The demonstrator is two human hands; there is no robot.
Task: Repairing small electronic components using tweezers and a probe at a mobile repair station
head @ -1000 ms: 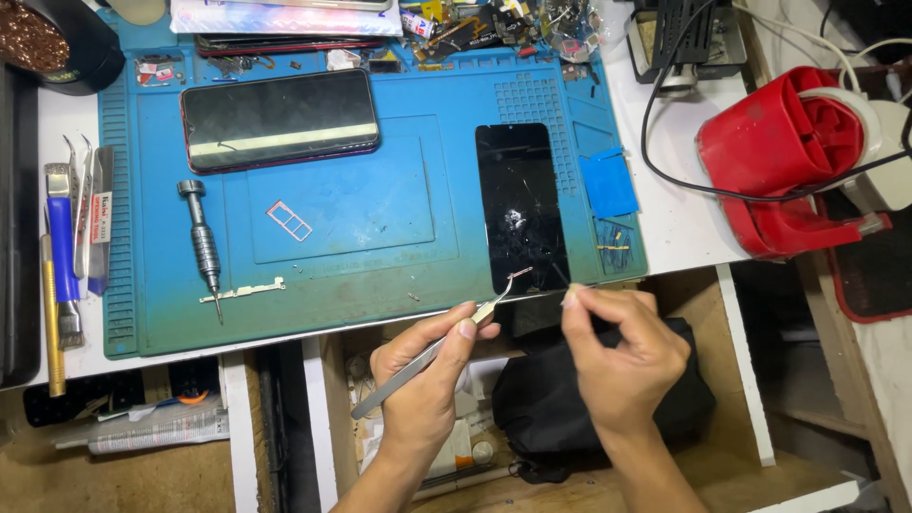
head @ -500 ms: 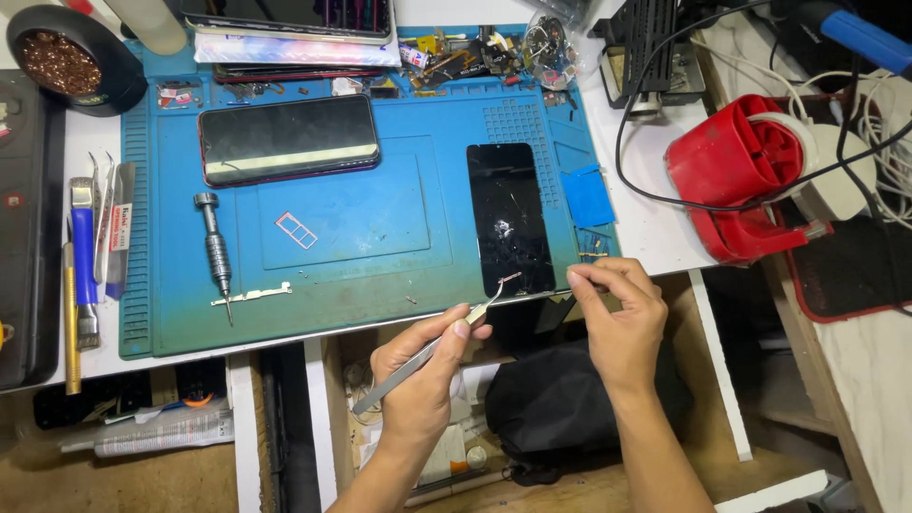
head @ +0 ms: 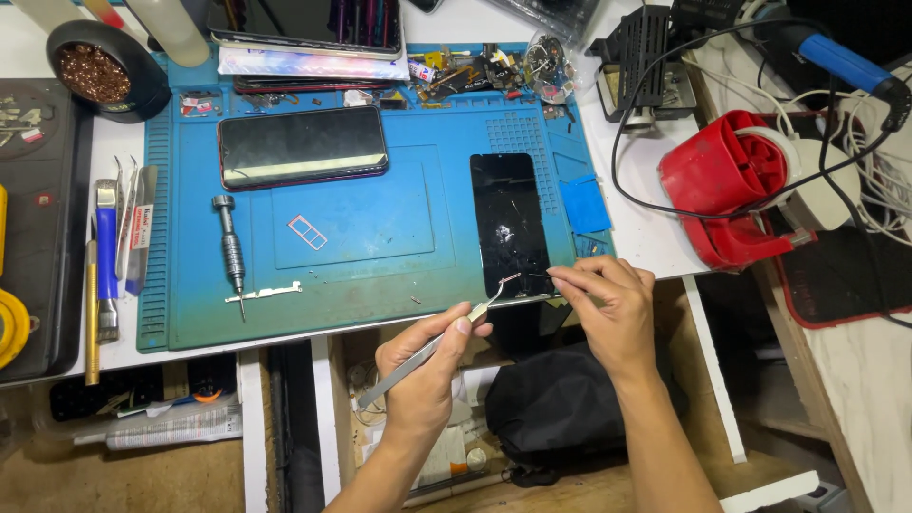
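Observation:
My left hand (head: pixel 426 363) grips metal tweezers (head: pixel 432 344), their tips reaching the lower edge of a black phone screen panel (head: pixel 509 223) lying upright on the blue work mat (head: pixel 380 247). My right hand (head: pixel 608 309) pinches at the panel's bottom right corner, fingertips touching its edge. A second dark phone (head: pixel 301 145) lies sideways at the mat's upper left. A small screwdriver (head: pixel 231 252) and a thin metal strip (head: pixel 264 294) rest on the mat to the left.
A red fan-like device (head: pixel 727 185) with black cables sits right of the mat. A bowl of brass wool (head: pixel 95 76) is at top left. Hand tools (head: pixel 109 252) lie left of the mat. A black bag (head: pixel 560 404) fills the open drawer below.
The view has shifted, so the mat and tools sit lower in frame. Both hands stay at the panel's bottom edge, tweezers still at its corner.

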